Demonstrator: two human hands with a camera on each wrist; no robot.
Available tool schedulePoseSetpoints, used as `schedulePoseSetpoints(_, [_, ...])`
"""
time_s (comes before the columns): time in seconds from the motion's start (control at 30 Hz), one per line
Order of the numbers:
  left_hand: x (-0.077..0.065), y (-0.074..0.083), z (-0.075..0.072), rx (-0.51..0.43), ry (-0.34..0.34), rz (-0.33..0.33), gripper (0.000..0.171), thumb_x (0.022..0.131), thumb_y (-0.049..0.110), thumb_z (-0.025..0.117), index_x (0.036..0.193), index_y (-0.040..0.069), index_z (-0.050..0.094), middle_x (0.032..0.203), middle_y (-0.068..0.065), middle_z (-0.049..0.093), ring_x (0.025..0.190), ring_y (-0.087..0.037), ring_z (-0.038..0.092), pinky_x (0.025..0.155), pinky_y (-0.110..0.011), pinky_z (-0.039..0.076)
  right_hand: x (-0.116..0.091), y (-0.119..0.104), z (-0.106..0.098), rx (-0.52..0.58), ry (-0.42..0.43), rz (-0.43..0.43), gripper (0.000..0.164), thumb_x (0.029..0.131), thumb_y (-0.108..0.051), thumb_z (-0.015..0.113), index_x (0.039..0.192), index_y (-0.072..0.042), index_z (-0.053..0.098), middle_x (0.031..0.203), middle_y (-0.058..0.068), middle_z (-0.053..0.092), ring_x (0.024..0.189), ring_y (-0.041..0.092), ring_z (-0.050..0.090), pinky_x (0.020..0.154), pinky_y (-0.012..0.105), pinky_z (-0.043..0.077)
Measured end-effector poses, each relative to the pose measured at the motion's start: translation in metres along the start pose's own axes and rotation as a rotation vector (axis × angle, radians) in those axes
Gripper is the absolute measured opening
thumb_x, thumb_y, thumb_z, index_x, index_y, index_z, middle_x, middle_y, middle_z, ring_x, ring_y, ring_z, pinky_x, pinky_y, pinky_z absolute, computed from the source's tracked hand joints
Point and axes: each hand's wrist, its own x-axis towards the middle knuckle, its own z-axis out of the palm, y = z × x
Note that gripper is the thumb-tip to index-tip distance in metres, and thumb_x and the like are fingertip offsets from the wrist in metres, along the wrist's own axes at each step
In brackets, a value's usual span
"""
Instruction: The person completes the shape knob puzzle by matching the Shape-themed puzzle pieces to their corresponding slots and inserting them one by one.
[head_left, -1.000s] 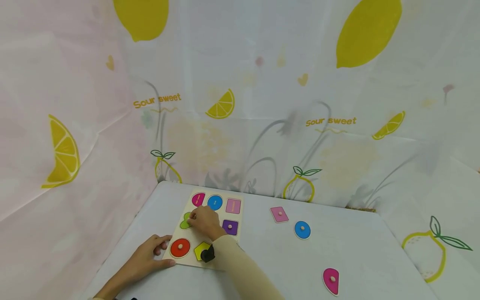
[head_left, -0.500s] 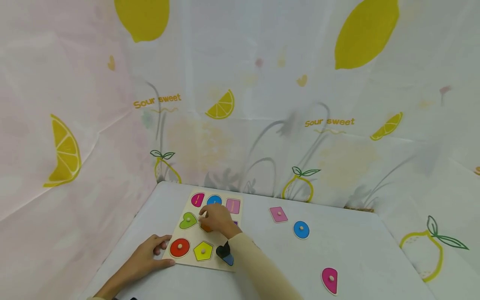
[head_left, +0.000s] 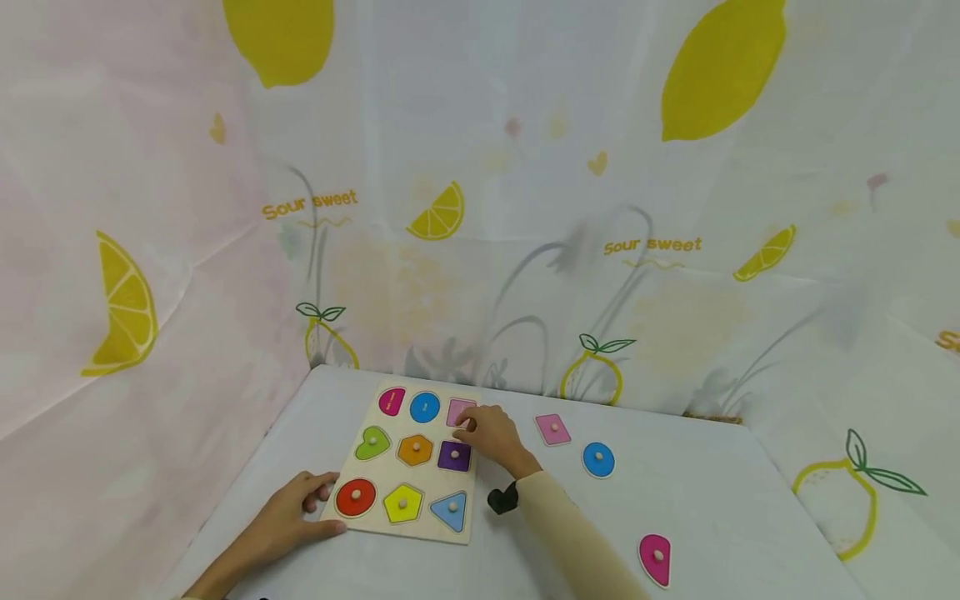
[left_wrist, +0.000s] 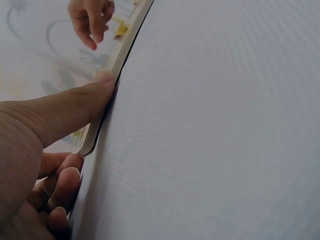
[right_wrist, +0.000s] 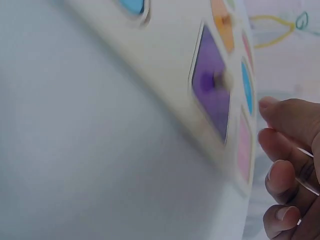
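A cream wooden knob puzzle board point(head_left: 429, 477) lies flat on the table. My left hand point(head_left: 288, 517) holds its near left corner, thumb on the front edge and curled fingers at the side. Over the board's right edge hovers my right hand point(head_left: 495, 435), loosely bent with nothing between its fingers, near the purple square point(head_left: 454, 457) and the pink printed recess point(head_left: 459, 410). Knobbed pieces sit in the lower two rows, among them a green heart point(head_left: 372, 443), an orange hexagon point(head_left: 415, 450) and a blue triangle point(head_left: 450, 512). The back row's recesses show no knobs.
Loose on the white table point(head_left: 720, 492), right of the board, lie a pink diamond-shaped piece point(head_left: 552, 430), a blue round piece point(head_left: 598, 459) and a magenta half-circle piece point(head_left: 656, 561). A lemon-printed cloth point(head_left: 480, 275) walls the back and sides.
My right hand has moved right, from the green heart across the orange hexagon to the board's right edge, uncovering the pieces beneath. The left hand keeps its place at the corner.
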Motion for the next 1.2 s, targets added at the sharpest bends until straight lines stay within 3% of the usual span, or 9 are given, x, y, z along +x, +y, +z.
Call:
schedulePoseSetpoints(0.27, [-0.002,-0.002,0.001,0.009,0.009,-0.027,0.083,0.072,0.037,0.094,0.138,0.0,0.061,0.097,0.0,0.05,0.086,-0.014,0.045,0.07,-0.025,0.041,-0.021,0.045,-0.028,0.044,0.089,-0.009,0.014,0.092,-0.021,0.079,0.102,-0.01,0.078,0.077,-0.004,0.067,0.067,0.009,0.054,0.059,0.024,0.045])
schedulePoseSetpoints(0.57, [-0.004,-0.007,0.002,0.013,0.011,-0.03,0.083,0.072,0.037,0.094,0.137,-0.002,0.061,0.096,0.0,0.05,0.084,-0.013,0.045,0.07,-0.024,0.041,-0.047,0.084,-0.052,0.022,0.189,0.055,0.012,0.09,-0.021,0.081,0.098,-0.013,0.078,0.075,-0.007,0.064,0.063,0.008,0.051,0.054,0.026,0.043])
schedulePoseSetpoints(0.73, [-0.008,-0.008,0.005,-0.001,-0.001,-0.054,0.083,0.07,0.036,0.095,0.137,-0.002,0.061,0.096,0.0,0.049,0.084,-0.013,0.045,0.07,-0.024,0.04,-0.062,0.104,-0.056,0.064,0.193,0.111,0.012,0.091,-0.016,0.079,0.1,-0.009,0.078,0.074,-0.007,0.064,0.063,0.01,0.051,0.053,0.028,0.042])
schedulePoseSetpoints(0.93, [-0.005,-0.003,0.006,0.004,-0.003,-0.077,0.085,0.069,0.036,0.095,0.137,-0.001,0.061,0.096,0.0,0.05,0.085,-0.015,0.045,0.07,-0.024,0.041,-0.07,0.122,-0.062,0.027,0.2,0.161,0.013,0.091,-0.015,0.078,0.102,-0.007,0.077,0.081,-0.001,0.066,0.072,0.013,0.055,0.06,0.033,0.046])
schedulePoseSetpoints(1.2, [0.0,0.0,0.002,0.022,0.002,-0.037,0.083,0.07,0.037,0.095,0.137,-0.001,0.062,0.096,0.0,0.05,0.085,-0.014,0.046,0.071,-0.024,0.042,-0.069,0.136,-0.069,0.022,0.2,0.206,0.013,0.089,-0.02,0.082,0.098,-0.01,0.08,0.076,-0.004,0.065,0.069,0.012,0.055,0.059,0.031,0.045])
